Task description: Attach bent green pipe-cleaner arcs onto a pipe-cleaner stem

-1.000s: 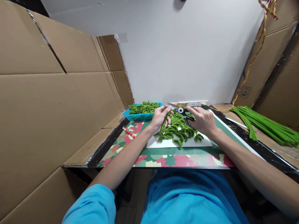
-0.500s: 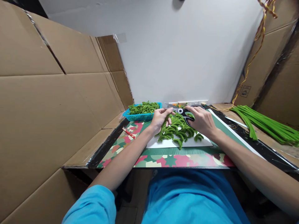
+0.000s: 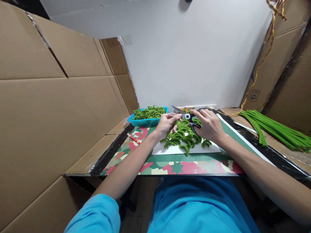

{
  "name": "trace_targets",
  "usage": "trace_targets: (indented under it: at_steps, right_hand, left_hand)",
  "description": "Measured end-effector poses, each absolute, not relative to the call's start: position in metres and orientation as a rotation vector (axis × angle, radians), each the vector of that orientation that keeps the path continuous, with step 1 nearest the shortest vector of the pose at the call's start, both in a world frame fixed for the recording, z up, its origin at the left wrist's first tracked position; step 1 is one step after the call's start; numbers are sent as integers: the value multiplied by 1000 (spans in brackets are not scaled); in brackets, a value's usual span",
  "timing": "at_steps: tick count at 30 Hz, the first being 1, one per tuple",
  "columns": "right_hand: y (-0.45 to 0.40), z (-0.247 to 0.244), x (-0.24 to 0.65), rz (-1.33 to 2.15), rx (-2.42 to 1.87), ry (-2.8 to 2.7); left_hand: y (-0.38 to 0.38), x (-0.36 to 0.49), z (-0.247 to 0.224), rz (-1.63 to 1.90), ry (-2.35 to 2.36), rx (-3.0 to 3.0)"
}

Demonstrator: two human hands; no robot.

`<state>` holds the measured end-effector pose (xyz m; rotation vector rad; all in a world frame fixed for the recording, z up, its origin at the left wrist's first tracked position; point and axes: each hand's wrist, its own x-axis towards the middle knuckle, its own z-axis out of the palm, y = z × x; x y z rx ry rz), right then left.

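Note:
My right hand (image 3: 211,125) is closed round the black handles of a pair of scissors (image 3: 187,116), whose blades point left and stand apart. My left hand (image 3: 165,125) pinches a green pipe cleaner (image 3: 165,138) close to the blades; its lower part hangs beneath the palm and the fingers hide the rest. Below both hands, a loose pile of short, curved green pipe cleaner pieces (image 3: 181,133) lies on a white sheet (image 3: 160,149).
A blue basket (image 3: 143,122) full of green pieces stands behind my left hand. Long green pipe cleaners (image 3: 279,131) lie at the right. A red pencil-like stick (image 3: 133,138) rests on the patterned mat (image 3: 160,167). Cardboard walls (image 3: 60,113) flank the table, and twisted wires (image 3: 263,58) hang at the right.
The scissors' blades have opened wider, the upper blade rising. Both hands stay in nearly the same place. The pipe cleaner below my left hand now hangs slightly further left.

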<state>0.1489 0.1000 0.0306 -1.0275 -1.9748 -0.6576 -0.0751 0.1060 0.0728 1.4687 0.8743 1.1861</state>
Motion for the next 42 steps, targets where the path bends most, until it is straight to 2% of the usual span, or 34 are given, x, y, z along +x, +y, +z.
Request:
trace_targets:
  at_steps: [12,36,42]
  right_hand:
    - [98,29,142,-710,-1087,-1963]
    - [98,27,146,-978,-936,-1896]
    - [99,27,147,-903,-939,-1933]
  left_hand:
    - [107,-72,65,1219,863,1506]
    - [107,-72,64,1253,835,1404]
    - [107,-73,65,1238,829,1388]
